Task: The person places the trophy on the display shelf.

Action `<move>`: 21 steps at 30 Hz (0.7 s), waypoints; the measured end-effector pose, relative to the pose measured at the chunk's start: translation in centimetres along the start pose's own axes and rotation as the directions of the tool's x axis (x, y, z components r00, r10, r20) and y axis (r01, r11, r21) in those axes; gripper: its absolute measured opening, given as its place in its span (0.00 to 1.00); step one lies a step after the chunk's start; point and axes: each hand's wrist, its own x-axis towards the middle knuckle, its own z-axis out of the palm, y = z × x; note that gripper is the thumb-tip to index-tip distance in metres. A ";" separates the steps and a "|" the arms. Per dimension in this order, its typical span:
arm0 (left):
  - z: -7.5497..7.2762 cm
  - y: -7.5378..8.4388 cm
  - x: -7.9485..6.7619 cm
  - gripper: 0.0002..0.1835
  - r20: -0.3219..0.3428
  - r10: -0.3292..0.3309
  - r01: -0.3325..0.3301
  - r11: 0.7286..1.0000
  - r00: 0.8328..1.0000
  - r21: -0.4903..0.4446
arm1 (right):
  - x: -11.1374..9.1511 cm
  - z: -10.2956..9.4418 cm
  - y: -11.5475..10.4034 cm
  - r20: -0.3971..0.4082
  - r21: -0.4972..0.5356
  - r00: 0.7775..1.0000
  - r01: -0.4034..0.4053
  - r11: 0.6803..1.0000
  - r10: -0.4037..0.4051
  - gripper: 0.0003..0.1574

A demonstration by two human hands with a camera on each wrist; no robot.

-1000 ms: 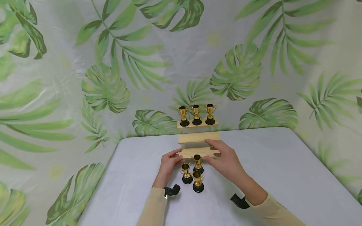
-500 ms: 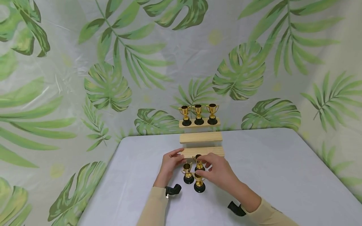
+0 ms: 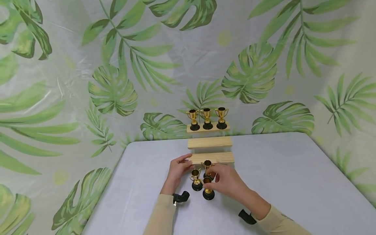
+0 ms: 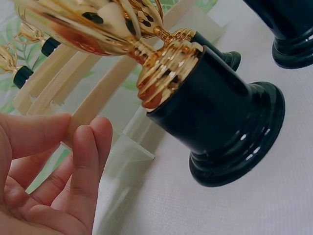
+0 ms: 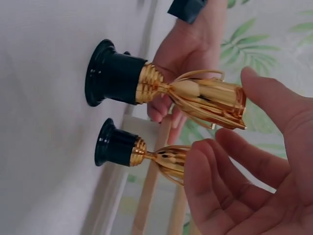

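Observation:
My left hand (image 3: 177, 169) pinches the left end of the lowest plank of a wooden tiered stand (image 3: 212, 158); in the left wrist view the fingers (image 4: 85, 161) lie at the plank's end. Three small gold trophies with black bases stand upright on the table before it: a left one (image 3: 196, 182), a far one (image 3: 207, 164) and a front one (image 3: 208, 195). My right hand (image 3: 227, 181) is at the front trophy's cup. In the right wrist view, its thumb and fingers lie on either side of that trophy's rim (image 5: 234, 105), apparently not gripping; the fingers partly hide the far trophy (image 5: 120, 147).
Three more gold trophies, left (image 3: 194, 119), middle (image 3: 207, 119) and right (image 3: 221, 117), stand in a row on the top plank. The middle plank (image 3: 210, 142) bears nothing. A white cloth (image 3: 279, 173) covers the table; a leaf-patterned curtain hangs behind.
My right hand has come from beside the lowest plank's right part down and left to the front trophy. The left hand keeps its place on the plank's end.

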 end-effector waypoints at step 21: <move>-0.2 -0.3 0.1 0.21 0.016 0.022 -0.022 1.000 1.000 -0.002 | -0.3 2.0 0.8 -0.127 -0.097 0.955 0.255 0.962 -0.266 0.16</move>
